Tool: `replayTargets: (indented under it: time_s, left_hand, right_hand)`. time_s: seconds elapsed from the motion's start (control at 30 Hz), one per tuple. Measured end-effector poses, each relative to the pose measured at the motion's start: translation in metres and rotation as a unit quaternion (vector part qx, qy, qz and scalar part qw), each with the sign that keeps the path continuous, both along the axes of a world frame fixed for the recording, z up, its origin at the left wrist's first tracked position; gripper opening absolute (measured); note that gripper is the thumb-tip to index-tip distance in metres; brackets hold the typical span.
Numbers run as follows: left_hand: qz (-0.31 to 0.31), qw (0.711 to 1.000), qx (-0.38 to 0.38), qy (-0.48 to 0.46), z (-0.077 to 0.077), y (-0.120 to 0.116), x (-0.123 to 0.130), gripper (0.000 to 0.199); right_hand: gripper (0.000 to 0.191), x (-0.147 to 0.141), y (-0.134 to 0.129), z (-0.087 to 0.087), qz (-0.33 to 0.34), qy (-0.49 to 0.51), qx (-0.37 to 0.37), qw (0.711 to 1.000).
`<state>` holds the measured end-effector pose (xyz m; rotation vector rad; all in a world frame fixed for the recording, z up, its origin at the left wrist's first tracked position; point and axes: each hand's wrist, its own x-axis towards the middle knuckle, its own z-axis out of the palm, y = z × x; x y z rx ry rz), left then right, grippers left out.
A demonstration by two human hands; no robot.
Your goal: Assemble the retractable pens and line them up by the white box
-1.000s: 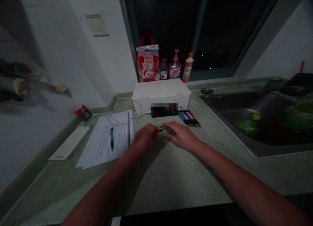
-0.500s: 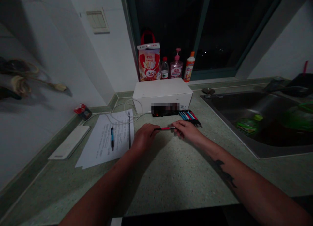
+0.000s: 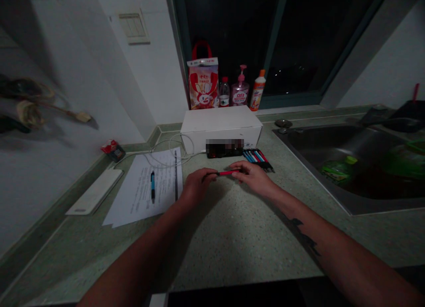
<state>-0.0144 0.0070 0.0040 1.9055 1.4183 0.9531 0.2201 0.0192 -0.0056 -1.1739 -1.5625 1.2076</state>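
A red and black pen (image 3: 226,172) lies level between my two hands, just above the counter (image 3: 229,227). At its left end, the fingers of my left hand (image 3: 198,183) are closed on it. My right hand (image 3: 251,176) pinches the other end between thumb and fingers, covering part of it. Right behind my right hand is a row of several blue, white and red pens (image 3: 255,156). A blue and black pen (image 3: 152,187) rests on the printed sheets (image 3: 133,192) to the left.
A white box (image 3: 221,121) stands behind a dark phone-like device (image 3: 224,153) with a white cable (image 3: 159,163). Along the window are a red bag (image 3: 203,85) and several bottles. The steel sink (image 3: 312,174) opens at right; a white flat case (image 3: 94,194) lies left.
My right hand's fingers have shifted slightly on the pen's right end, and more red shows there now. My left hand keeps its hold in about the same place.
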Motion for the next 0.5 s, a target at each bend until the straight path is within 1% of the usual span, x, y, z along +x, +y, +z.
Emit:
replayTargets:
  time_s: [0.1, 0.13, 0.17, 0.23, 0.27, 0.3, 0.33, 0.43, 0.47, 0.5]
  left_hand:
    - [0.001, 0.999, 0.031, 0.008, -0.0054, 0.0011, 0.0002, 0.017]
    - [-0.001, 0.999, 0.037, 0.012, -0.0069, 0.0012, 0.0001, 0.017]
    - [-0.003, 0.999, 0.04, 0.015, -0.0081, 0.0013, 0.0001, 0.018]
    - [-0.006, 0.999, 0.043, 0.019, -0.0095, 0.0013, -0.0002, 0.018]
    - [-0.006, 0.999, 0.046, 0.019, -0.0098, 0.0013, -0.0004, 0.018]
    - [-0.008, 0.999, 0.051, 0.019, -0.0099, 0.0012, -0.0007, 0.018]
    - [-0.009, 0.998, 0.059, 0.019, -0.0099, 0.0011, -0.0008, 0.018]
    - [-0.017, 0.996, 0.081, 0.025, -0.0094, 0.0008, -0.0011, 0.017]
    - [-0.018, 0.996, 0.083, 0.028, -0.0093, 0.0008, -0.0011, 0.017]
    - [-0.018, 0.996, 0.083, 0.031, -0.0091, 0.0008, -0.0011, 0.017]
  right_hand:
    - [0.037, -0.0021, -0.0022, -0.0008, 0.023, -0.022, -0.092, 0.995]
    - [0.039, -0.0024, -0.0022, -0.0008, 0.019, -0.029, -0.102, 0.994]
    - [0.039, -0.0026, -0.0019, -0.0007, 0.011, -0.033, -0.094, 0.995]
    - [0.03, -0.0026, -0.0007, 0.0, -0.01, -0.03, -0.042, 0.999]
    - [0.028, -0.0026, -0.0001, 0.0003, -0.016, -0.027, -0.019, 0.999]
    - [0.03, -0.0025, 0.0003, 0.0004, -0.017, -0.025, -0.012, 0.999]
    - [0.031, -0.0026, 0.0004, 0.0002, -0.013, -0.025, -0.023, 0.999]
    - [0.036, -0.0027, -0.0002, -0.0007, 0.002, -0.038, -0.092, 0.995]
    - [0.037, -0.0027, -0.0005, -0.0005, 0.001, -0.044, -0.095, 0.995]
    - [0.035, -0.0026, -0.0006, 0.0001, -0.003, -0.049, -0.078, 0.996]
